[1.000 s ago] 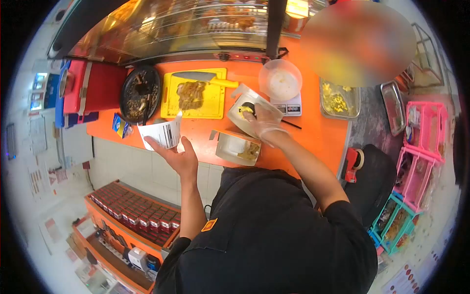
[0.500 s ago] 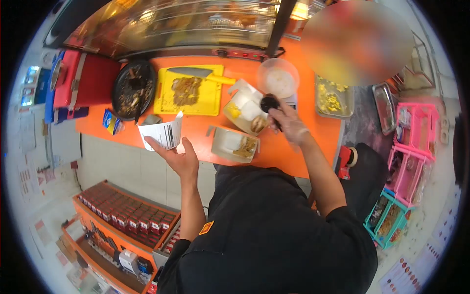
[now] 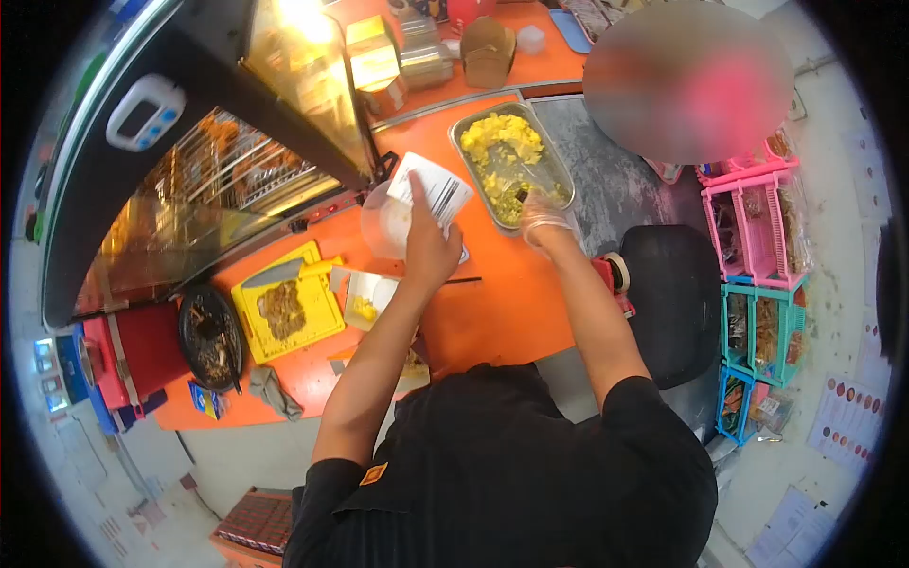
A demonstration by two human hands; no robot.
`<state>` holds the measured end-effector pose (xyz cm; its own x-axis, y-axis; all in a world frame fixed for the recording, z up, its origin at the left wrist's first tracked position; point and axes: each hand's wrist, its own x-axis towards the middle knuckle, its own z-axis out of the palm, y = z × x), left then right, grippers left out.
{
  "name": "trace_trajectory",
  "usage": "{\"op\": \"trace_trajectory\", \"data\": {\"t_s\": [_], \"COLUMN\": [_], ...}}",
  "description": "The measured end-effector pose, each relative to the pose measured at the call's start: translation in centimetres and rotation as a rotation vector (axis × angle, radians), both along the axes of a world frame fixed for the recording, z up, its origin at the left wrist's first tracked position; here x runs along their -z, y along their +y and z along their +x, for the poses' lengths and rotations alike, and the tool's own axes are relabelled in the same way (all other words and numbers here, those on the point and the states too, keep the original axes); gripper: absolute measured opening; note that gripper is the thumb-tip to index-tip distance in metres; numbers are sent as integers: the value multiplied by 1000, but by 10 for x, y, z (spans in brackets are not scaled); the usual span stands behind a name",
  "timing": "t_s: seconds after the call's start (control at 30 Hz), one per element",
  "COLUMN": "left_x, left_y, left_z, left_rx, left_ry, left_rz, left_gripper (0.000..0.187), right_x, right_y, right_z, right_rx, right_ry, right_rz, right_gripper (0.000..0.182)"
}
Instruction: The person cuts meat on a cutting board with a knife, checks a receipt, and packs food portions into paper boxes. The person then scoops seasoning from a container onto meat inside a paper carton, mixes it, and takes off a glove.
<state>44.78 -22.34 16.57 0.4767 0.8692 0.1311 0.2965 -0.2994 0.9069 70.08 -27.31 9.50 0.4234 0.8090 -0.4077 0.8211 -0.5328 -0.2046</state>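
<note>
My left hand (image 3: 431,254) pinches a white printed paper slip (image 3: 443,194), held over a clear round tub (image 3: 381,222). My right hand (image 3: 544,222), in a clear plastic glove, reaches into the near end of a metal tray (image 3: 561,168) of yellow chopped food (image 3: 502,137). Its fingers close on a black scoop (image 3: 521,192), mostly hidden among greener pieces. Beneath my left forearm stands an open takeaway box (image 3: 365,292) with white and yellow food. A second box (image 3: 414,374) is partly covered by that arm. A thin black stick (image 3: 464,280) lies beside them.
A yellow cutting board (image 3: 327,317) carries a knife (image 3: 275,275) and chopped brown food (image 3: 282,310). Left of it are a black pan (image 3: 213,350) and a grey cloth (image 3: 275,393). A heated glass cabinet (image 3: 180,218) borders the orange counter. Pink baskets (image 3: 757,227) stand at right.
My view has turned rightward. My right hand has moved from above the takeaway box into the metal tray with the black scoop. My left hand has carried the paper slip right, over the tub.
</note>
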Motion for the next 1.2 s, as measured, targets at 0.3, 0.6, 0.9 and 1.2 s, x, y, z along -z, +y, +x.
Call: {"op": "trace_trajectory", "data": {"t_s": [0.3, 0.6, 0.9, 1.2], "left_x": [108, 110, 115, -40], "left_y": [78, 88, 82, 25], "left_z": [109, 110, 106, -23], "left_rx": [-116, -166, -106, -135], "left_ry": [32, -40, 57, 40], "left_rz": [-107, -290, -130, 299], "left_gripper": [109, 109, 104, 99], "right_x": [45, 9, -34, -48], "right_y": [44, 35, 56, -6], "right_z": [-8, 38, 39, 72], "right_rx": [92, -538, -684, 86], "right_ry": [237, 155, 58, 720], "right_rz": [417, -39, -373, -208], "right_gripper": [40, 42, 45, 65]}}
